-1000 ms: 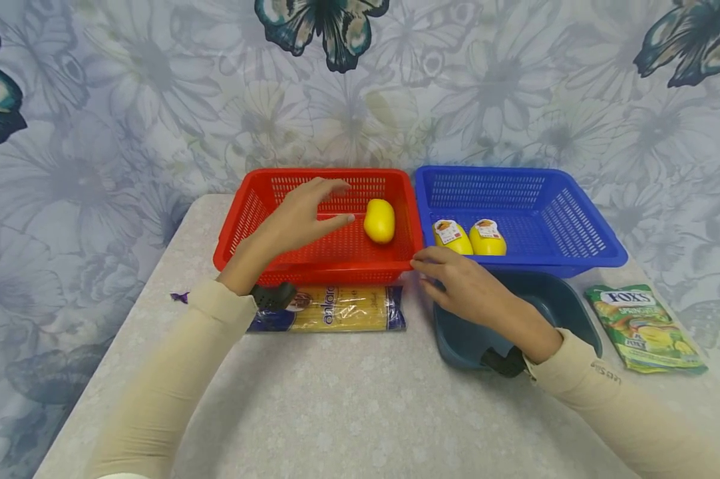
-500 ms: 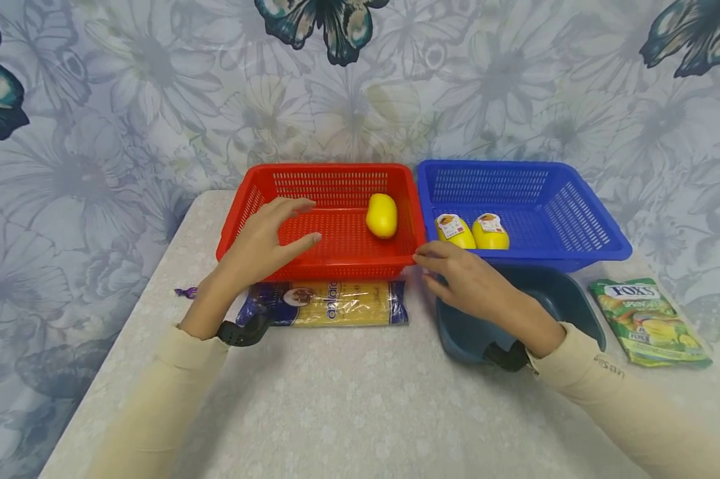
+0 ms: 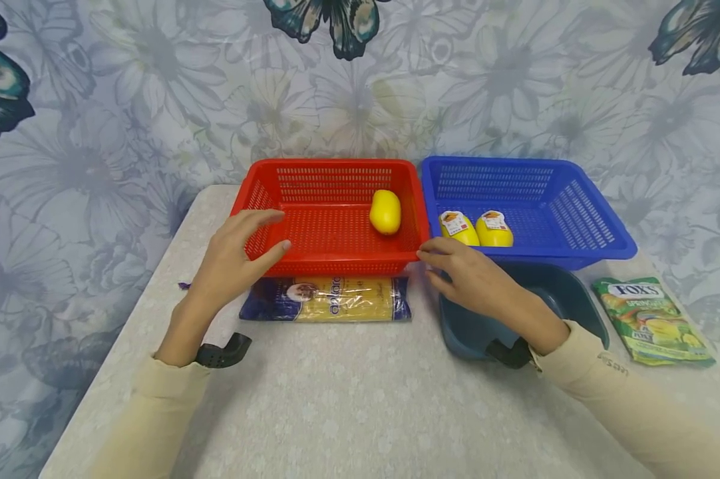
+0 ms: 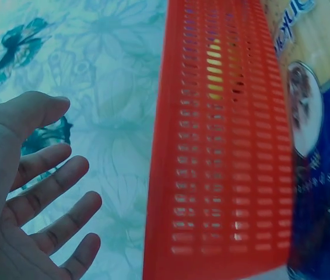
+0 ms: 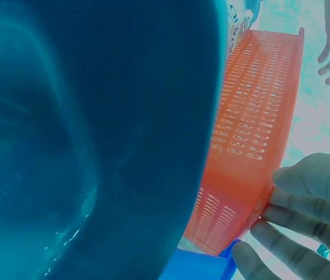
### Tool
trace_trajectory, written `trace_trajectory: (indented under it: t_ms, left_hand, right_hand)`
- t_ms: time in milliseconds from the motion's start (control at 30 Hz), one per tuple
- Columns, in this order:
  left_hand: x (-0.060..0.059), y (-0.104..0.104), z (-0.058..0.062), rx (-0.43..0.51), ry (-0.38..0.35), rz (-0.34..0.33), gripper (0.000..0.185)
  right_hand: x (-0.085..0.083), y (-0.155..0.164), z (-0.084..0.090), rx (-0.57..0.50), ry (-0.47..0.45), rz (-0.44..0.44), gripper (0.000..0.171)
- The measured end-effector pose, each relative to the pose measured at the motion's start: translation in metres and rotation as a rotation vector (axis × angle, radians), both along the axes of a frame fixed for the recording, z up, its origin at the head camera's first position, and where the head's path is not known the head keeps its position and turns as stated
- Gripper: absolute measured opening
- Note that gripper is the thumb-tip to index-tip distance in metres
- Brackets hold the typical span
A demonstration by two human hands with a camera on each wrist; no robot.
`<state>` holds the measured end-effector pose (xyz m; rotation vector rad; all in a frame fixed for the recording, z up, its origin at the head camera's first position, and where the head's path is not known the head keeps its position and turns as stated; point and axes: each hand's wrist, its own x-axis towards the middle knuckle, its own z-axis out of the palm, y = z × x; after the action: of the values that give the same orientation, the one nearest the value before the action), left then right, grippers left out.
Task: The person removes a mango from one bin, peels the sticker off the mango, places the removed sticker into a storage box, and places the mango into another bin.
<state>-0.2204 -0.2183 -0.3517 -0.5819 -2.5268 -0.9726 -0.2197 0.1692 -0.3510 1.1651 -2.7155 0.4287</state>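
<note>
Leftward, away from the yellow fruit [image 3: 385, 213], the left hand [image 3: 231, 258] had been drawn to the left end of the red basket [image 3: 336, 265]; the right hand [image 3: 470, 276] was kept at that basket's front right corner, though whether the rim was touched could not be told. Left fingers were spread wide, right fingers were apart and loosely bent, and nothing was gripped. By this, the work could be judged to be between moves, no piece being carried. On the table [image 3: 360, 399], the blue basket [image 3: 593, 216] was set just beside the red one, with a teal tub [image 3: 463, 336] placed before it. Along the red basket's front a pasta packet [image 3: 354, 299] was laid; a Fox's packet [image 3: 653, 322] was laid right of the tub. Two labelled fruits [image 3: 494, 234] were contained in the blue basket's front left corner, the unlabelled one in the red basket's right part. Behind the left wrist, a purple scrap [image 3: 183, 286] was partly hidden.
</note>
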Motion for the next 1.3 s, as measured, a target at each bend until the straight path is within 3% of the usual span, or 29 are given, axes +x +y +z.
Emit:
trace_trajectory:
  t_ms: [600,1100,1300]
  left_hand:
    - [0.018,-0.028,-0.024,0.050,0.002,0.156,0.045]
    - [0.020,-0.042,-0.045,0.089,0.076,0.202,0.045]
    - [0.022,-0.044,-0.049,0.124,0.067,0.233,0.044]
  right_hand:
    - [0.000,-0.001,-0.001,0.013,0.008,-0.007,0.035]
    - [0.000,-0.001,0.000,0.014,0.022,0.016,0.035]
    - [0.001,-0.001,-0.001,0.006,0.022,0.007,0.035]
